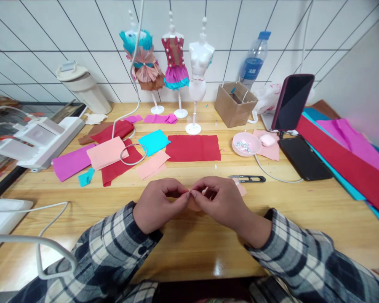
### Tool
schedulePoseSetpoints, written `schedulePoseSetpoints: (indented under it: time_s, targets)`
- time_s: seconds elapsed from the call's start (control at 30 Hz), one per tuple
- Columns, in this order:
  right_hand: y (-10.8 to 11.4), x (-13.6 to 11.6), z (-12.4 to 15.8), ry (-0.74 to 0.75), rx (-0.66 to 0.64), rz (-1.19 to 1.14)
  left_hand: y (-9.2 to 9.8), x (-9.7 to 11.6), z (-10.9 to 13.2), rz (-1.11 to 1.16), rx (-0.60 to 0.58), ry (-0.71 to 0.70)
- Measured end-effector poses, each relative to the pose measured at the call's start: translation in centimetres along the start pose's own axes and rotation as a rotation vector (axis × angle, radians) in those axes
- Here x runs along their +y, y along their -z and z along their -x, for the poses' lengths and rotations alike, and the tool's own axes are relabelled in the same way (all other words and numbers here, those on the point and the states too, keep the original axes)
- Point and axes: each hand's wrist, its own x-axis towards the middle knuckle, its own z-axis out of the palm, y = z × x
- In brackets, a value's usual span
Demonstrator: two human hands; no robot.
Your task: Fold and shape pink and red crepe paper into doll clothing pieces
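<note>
My left hand (162, 202) and my right hand (220, 200) meet over the front middle of the table, thumbs and forefingers pinched close together. Between them is a small peach piece of crepe paper (193, 205), mostly hidden by the fingers. Beyond my hands lies a flat red crepe paper strip (194, 148). Black thread snips (248, 179) rest just past my right hand, partly over a peach scrap (241, 189). A folded peach piece (153, 165) lies beyond my left hand.
Three small dress forms stand at the back; the right one (200, 59) is mostly bare. A pink bowl (246, 144) holds beads. A cardboard box (235, 105), a propped phone (293, 103) and a black phone (305, 158) are at right. A power strip (55, 141) and cables sit left.
</note>
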Motion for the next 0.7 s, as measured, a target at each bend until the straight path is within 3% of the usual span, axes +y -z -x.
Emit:
schedulePoseSetpoints:
  time_s: [0.23, 0.53, 0.7]
  targets:
    - [0.17, 0.03, 0.00, 0.059, 0.010, 0.039, 0.08, 0.06, 0.07, -0.043, 0.019, -0.053]
    - [-0.33, 0.06, -0.22, -0.085, -0.007, -0.121, -0.02, 0.21, 0.04, 0.041, 0.010, -0.057]
    - [-0.19, -0.36, -0.41, -0.145, 0.070, -0.179, 0.01, 0.25, -0.12, 0.209, 0.019, 0.032]
